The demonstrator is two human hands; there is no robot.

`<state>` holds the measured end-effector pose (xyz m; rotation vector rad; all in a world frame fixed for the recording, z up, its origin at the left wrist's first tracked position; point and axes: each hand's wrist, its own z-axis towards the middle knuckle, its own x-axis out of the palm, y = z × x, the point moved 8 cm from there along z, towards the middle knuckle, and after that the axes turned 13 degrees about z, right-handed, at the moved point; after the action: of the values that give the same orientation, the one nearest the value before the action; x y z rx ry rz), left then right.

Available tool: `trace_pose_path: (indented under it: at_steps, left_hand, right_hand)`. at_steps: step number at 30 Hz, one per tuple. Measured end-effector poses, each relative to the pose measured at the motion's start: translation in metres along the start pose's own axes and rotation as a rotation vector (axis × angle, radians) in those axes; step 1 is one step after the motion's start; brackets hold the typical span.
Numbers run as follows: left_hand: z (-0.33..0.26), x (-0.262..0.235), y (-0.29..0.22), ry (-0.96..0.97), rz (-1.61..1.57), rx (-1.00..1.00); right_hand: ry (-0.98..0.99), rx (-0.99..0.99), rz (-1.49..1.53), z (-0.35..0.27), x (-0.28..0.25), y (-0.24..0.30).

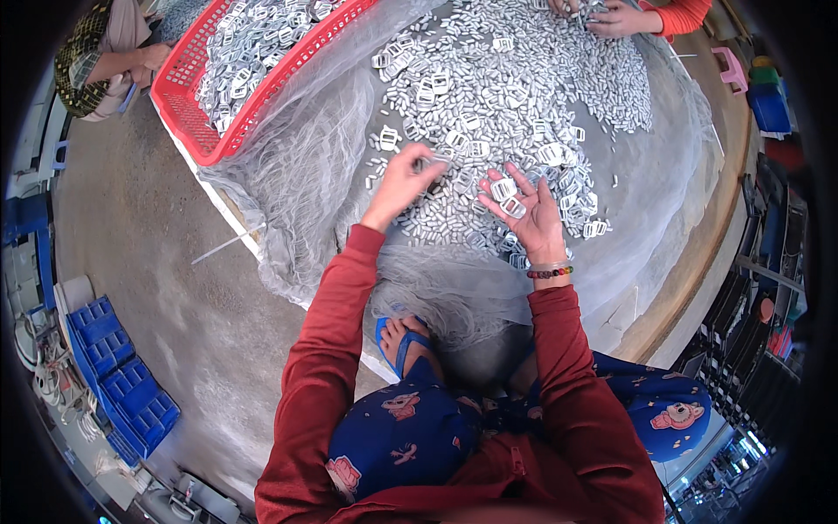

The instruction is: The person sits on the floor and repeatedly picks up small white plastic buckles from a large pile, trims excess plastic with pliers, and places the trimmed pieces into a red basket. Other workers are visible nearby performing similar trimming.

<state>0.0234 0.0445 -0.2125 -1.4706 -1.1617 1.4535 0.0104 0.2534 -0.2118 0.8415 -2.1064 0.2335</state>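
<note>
Small silver pellets lie heaped on the sheet before me, with frame-shaped metal buckles scattered among them. My left hand is over the near left of the heap, thumb and fingers pinched on a silvery piece that looks like a buckle, slightly blurred. To its right, my right hand is palm up with fingers spread. Two metal buckles rest on its palm and fingers. More buckles lie just beyond and to the right of that hand.
A red plastic basket full of buckles stands at the far left. Translucent netting drapes the near and left edges. Another person's hands work at the far right of the heap; someone else sits far left. Blue trays lie left.
</note>
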Motion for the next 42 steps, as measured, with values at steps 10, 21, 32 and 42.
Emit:
trace_pose_path:
  at_steps: [10, 21, 32, 42]
  left_hand:
    - [-0.009, 0.01, -0.012, 0.209, -1.128, -0.246]
    - [0.004, 0.036, -0.018, -0.078, 0.65, 0.171]
    - [-0.009, -0.021, -0.007, -0.114, 0.561, -0.2]
    - [-0.018, 0.009, -0.027, 0.203, -1.053, -0.355]
  right_hand:
    - [0.081, -0.071, -0.269, -0.003, 0.009, 0.013]
    - [-0.022, -0.268, -0.534, -0.01, -0.006, 0.042]
    - [0.035, -0.902, -1.885, 0.005, 0.0, 0.005]
    - [-0.004, -0.597, -1.314, -0.006, 0.009, 0.057]
